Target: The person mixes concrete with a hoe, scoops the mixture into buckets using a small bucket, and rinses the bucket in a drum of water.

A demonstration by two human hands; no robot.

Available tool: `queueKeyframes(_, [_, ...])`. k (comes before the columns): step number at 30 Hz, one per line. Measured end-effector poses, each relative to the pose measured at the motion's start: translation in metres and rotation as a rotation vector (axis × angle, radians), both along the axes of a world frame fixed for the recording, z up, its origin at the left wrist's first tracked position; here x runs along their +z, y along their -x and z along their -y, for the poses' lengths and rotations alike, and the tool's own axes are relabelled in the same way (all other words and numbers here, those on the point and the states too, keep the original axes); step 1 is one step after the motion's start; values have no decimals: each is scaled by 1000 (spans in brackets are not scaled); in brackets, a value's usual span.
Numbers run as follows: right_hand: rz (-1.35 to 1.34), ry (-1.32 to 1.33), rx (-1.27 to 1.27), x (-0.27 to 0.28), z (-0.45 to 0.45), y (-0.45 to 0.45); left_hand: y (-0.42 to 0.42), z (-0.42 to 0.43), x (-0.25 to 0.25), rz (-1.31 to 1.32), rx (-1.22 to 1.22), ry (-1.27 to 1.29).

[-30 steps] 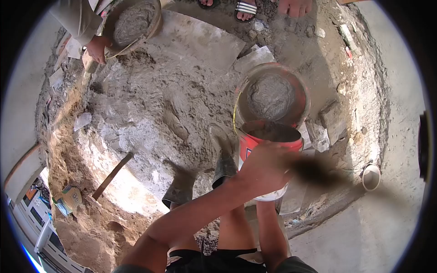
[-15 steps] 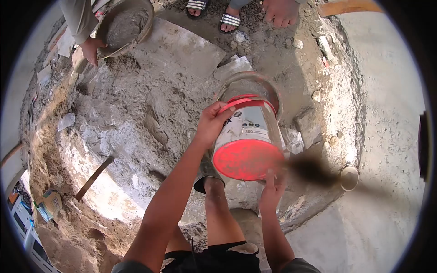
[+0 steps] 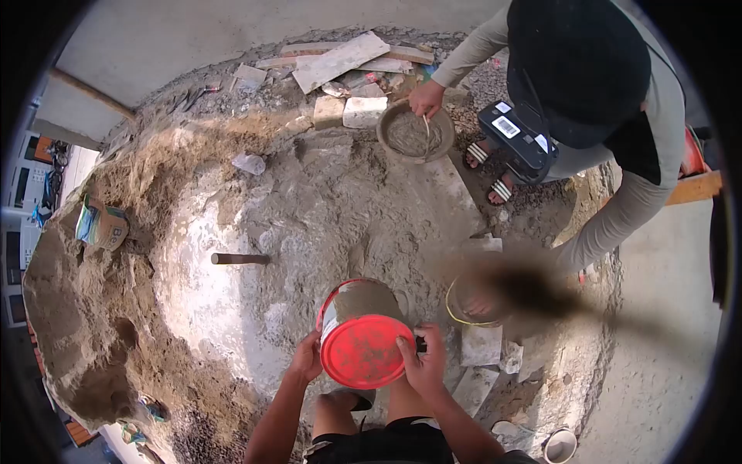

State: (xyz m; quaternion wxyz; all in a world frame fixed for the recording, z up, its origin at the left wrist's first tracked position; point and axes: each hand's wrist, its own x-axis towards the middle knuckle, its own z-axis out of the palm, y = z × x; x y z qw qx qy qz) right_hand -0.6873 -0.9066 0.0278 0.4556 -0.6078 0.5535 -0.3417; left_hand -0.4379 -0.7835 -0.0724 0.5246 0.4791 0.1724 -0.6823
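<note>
A red and white bucket (image 3: pixel 362 352) is tipped over the grey wet mortar (image 3: pixel 340 209), its red base toward me and its mouth pointing away. My left hand (image 3: pixel 308 357) grips its left side near the rim. With fingers wrapped round the right side of the base, my right hand (image 3: pixel 425 359) holds it too. A mortar-filled basin (image 3: pixel 406 143) stands beyond, held at its rim by a co-worker's hand. That person's other hand is at a second basin (image 3: pixel 461 309), partly hidden by a dark blur.
A co-worker (image 3: pixel 580 77) in a dark cap bends over at the upper right. A wooden handle (image 3: pixel 239 259) sticks out of the mortar. At the left are a sand heap (image 3: pixel 93 309) and a bag (image 3: pixel 102 224). Boards (image 3: pixel 340 62) lie at the back; a small pot (image 3: pixel 559 446) is lower right.
The view has swung right, bringing the co-worker into sight. The bucket, upright at first, was tipped over the near basin and is now tipped over the mortar, left of that basin.
</note>
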Motion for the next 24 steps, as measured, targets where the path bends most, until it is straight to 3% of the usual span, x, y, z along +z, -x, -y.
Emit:
queueKeyframes(2, [21, 57, 164, 22, -13, -40, -48, -76, -20, 58, 75, 59])
queueKeyframes(6, [83, -66, 328, 56, -48, -117, -80, -140, 124, 292, 154, 27])
queueKeyframes(10, [148, -246, 650, 90, -77, -197, -91, -232, 200, 716, 154, -209])
queueKeyframes(13, [176, -362, 936, 111, -97, -257, -73, -297, 213, 825, 430, -246])
queueKeyframes(14, [206, -425, 1037, 121, -112, -269, -58, -300, 254, 838, 581, -255])
queueKeyframes(17, [209, -627, 1345, 146, -146, -291, -7, -324, 293, 780, 1159, -183])
queueKeyframes(21, [139, -710, 1718, 173, -181, -308, 73, -369, 292, 857, 1697, -250])
queueKeyframes(24, [55, -634, 1794, 175, -192, -305, 139, -419, 281, 784, 2067, -262])
